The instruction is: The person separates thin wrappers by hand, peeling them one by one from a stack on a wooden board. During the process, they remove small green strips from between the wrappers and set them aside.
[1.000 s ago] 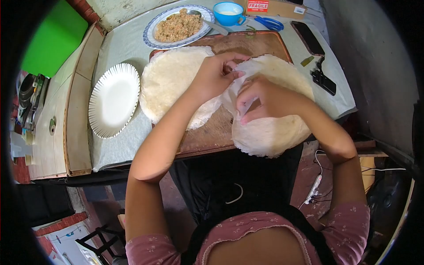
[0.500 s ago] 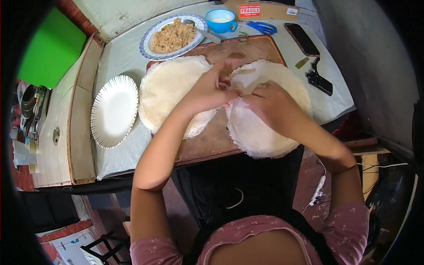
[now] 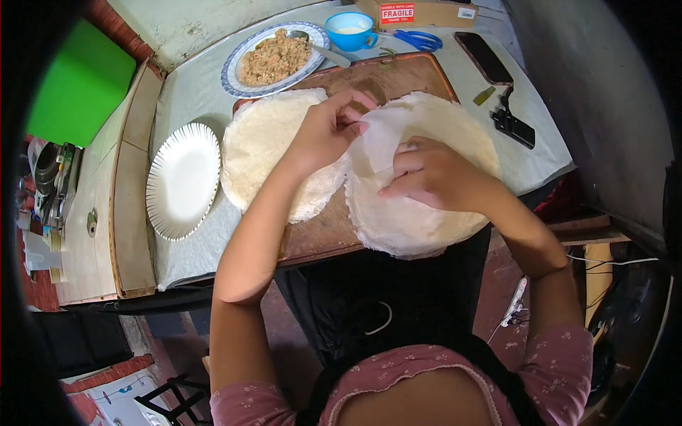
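Note:
Two stacks of thin round spring roll wrappers lie side by side on a brown board (image 3: 323, 241). My left hand (image 3: 328, 131) is over the inner edge of the left stack (image 3: 259, 153). Between its thumb and fingers it pinches the edge of a thin, see-through wrapper (image 3: 380, 135), lifted from the right stack (image 3: 405, 231). My right hand (image 3: 440, 174) rests on the right stack, thumb apart from the bent fingers. Some of its fingertips are hard to make out against the sheet.
A plate (image 3: 229, 79) of minced filling with a spoon stands behind the board, beside a blue cup (image 3: 350, 39) and blue scissors (image 3: 419, 40). An empty white paper plate (image 3: 183, 181) is at left. A phone (image 3: 483, 58) and a black device (image 3: 513, 128) lie at right.
My left hand has moved slightly left and up, drawing the wrapper's edge with it. My right hand has come away from the left one, its fingers spreading over the stack.

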Available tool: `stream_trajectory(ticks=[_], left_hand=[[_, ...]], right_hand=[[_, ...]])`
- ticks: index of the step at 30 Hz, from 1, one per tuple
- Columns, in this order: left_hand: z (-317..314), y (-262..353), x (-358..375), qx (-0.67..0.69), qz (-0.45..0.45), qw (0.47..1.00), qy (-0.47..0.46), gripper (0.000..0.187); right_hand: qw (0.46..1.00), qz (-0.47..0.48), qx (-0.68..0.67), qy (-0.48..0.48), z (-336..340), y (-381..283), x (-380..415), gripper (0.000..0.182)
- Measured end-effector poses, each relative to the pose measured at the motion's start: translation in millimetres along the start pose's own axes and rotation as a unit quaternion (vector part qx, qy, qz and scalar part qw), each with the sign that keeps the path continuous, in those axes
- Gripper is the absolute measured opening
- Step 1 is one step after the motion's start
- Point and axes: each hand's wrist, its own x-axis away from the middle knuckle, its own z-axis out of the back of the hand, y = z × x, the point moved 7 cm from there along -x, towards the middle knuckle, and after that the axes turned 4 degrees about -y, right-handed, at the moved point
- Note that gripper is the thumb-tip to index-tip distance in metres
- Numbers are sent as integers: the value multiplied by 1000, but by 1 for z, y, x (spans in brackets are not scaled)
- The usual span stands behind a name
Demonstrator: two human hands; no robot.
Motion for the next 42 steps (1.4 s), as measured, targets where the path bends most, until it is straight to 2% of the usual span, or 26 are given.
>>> stream_trajectory(ticks=[3, 5, 6, 8, 9, 11, 12, 14, 19, 22, 26, 29, 32, 35, 38, 41, 42], left_hand=[[1, 5, -1, -83, -92, 992, 3, 22], [0, 5, -3, 4, -67, 998, 14, 16], [-1, 5, -3, 47, -55, 997, 18, 14], [-6, 4, 1, 65, -13, 997, -34, 13], [-8, 4, 3, 74, 8, 995, -60, 15], [-13, 17, 9, -60, 54, 992, -101, 19], [-15, 19, 11, -127, 76, 982, -120, 21], [-12, 21, 11, -104, 31, 989, -103, 33], [-2, 31, 8, -79, -100, 991, -42, 50], [8, 13, 1, -24, -34, 999, -17, 57], [8, 6, -4, -5, -31, 999, 19, 53], [10, 8, -3, -18, -28, 999, 40, 48], [14, 8, -3, 30, -30, 998, 39, 44], [15, 8, -3, 14, -67, 996, 53, 42], [15, 4, 6, -89, 43, 994, 44, 52], [14, 10, 10, -122, 99, 987, -18, 65], [12, 12, 12, -122, 89, 987, -54, 66]], right_hand=[[995, -61, -59, 50, 5, 7, 1, 23], [988, -78, -48, 122, 4, 5, -4, 28], [991, -48, 4, 122, 1, 3, -5, 29], [987, 10, 108, 120, -5, 0, -5, 30], [984, -9, 137, 111, -6, 2, -5, 29], [975, -45, 196, 90, -9, 6, -5, 28], [973, -56, 196, 108, -9, 6, -4, 28], [967, -79, 193, 145, -9, 4, 0, 28], [975, -37, 186, 112, -11, 3, 6, 31], [979, 10, 184, 84, -18, -6, 15, 33], [983, 96, 145, 50, -16, -12, 26, 33], [993, 43, 87, 74, -6, -7, 26, 41], [983, -154, 76, 71, 3, -14, 9, 47], [968, -161, 113, 155, -1, -23, -4, 42], [959, -70, 196, 190, 1, -38, -20, 37], [966, -68, 202, 145, -7, -36, -30, 35], [967, -87, 198, 135, -8, -32, -32, 31]])
